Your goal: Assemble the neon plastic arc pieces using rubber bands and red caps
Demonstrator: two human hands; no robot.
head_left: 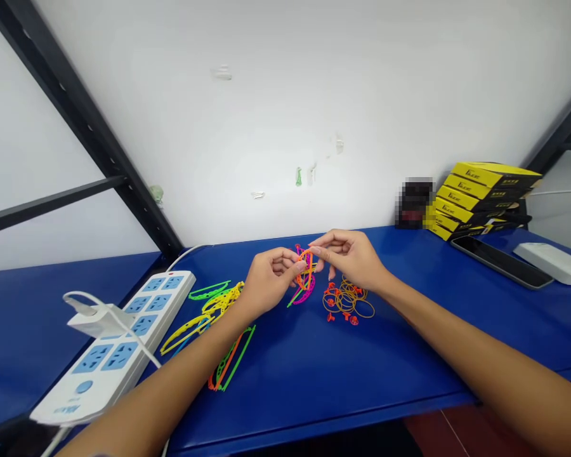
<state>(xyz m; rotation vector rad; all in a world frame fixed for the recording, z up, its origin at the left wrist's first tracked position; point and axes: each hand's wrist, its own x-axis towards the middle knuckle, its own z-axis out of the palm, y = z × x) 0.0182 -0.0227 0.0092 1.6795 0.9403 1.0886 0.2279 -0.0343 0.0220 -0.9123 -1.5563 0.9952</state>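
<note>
1. Left hand (271,276) curled nearly closed, thumb and fingertips (297,266) pinching an orange plastic strip (305,259) above the blue desk (309,368).
2. Right hand (347,257) partly closed, its fingertips meeting the same strip from the opposite side, the remaining fingers loosely spread.
3. Directly under the pinch, a magenta plastic strip (304,295) curves among the orange one, the two interlaced between the hands.
4. The strips appear light, thin and springy, more apt to flex or slip than break; the crossing point looks the steadiest place for a hold.
5. Just below the right hand, amber rubber bands (347,303) lie in a loose heap with small red plastic pieces (353,320).
6. Beside the left hand, yellow plastic strips (221,301) lie near a green strip (208,291), with green and orange strips (231,358) nearer the left forearm.
7. Farther left, a white power strip (114,346) carries a plugged-in charger (95,317).
8. Well beyond the right hand stand stacked yellow-and-black boxes (480,200), beside a smartphone (502,260).
</note>
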